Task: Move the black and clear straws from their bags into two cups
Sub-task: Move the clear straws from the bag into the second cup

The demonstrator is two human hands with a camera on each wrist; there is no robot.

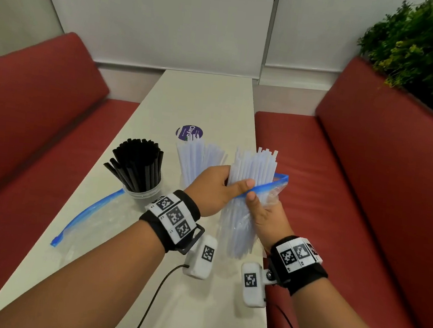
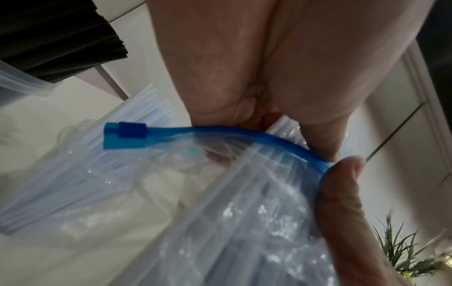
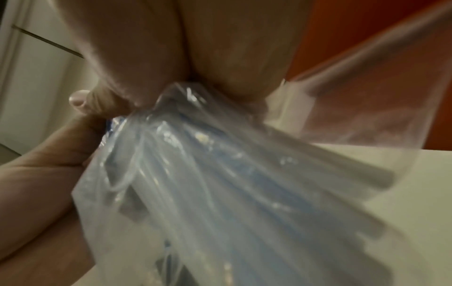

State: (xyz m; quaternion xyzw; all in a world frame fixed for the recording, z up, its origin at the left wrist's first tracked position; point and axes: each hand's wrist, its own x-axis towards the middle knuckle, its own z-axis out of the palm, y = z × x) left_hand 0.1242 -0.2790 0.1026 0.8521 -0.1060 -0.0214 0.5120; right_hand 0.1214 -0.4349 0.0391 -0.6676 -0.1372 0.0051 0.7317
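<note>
The worktop [image 1: 211,101] runs away toward 12 o'clock between two red benches [image 1: 39,122].

At about 9 o'clock from the hands, an empty bag [image 1: 87,219] with a blue zip edge lies flat on the worktop, its far end touching a clear cup [image 1: 143,192]. That cup is packed with black straws [image 1: 138,164], standing and fanned outward.

Just right of it stands a second cup; only a sliver of its wall shows behind the left hand [image 1: 211,187], so its shape is hard to make out. Clear straws [image 1: 199,159] rise from it, hiding part of a round purple sticker [image 1: 189,131] at 12 o'clock.

At 3 o'clock from that cup, a second bag [image 1: 273,190] is held above the worktop, mouth up, blue zip strip open. A bundle of clear straws [image 1: 254,165] stands in it, upper part out of the mouth, lower part blurred behind the plastic. The left hand's fingers curl round this bundle just above the zip. The right hand [image 1: 263,212] grips the bag below the mouth, thumb on the blue strip.

Both wrist views are blurred; the right one shows little beyond crumpled plastic and straw ends. A plant [image 1: 423,44] sits at 2 o'clock, cut off by the frame.
</note>
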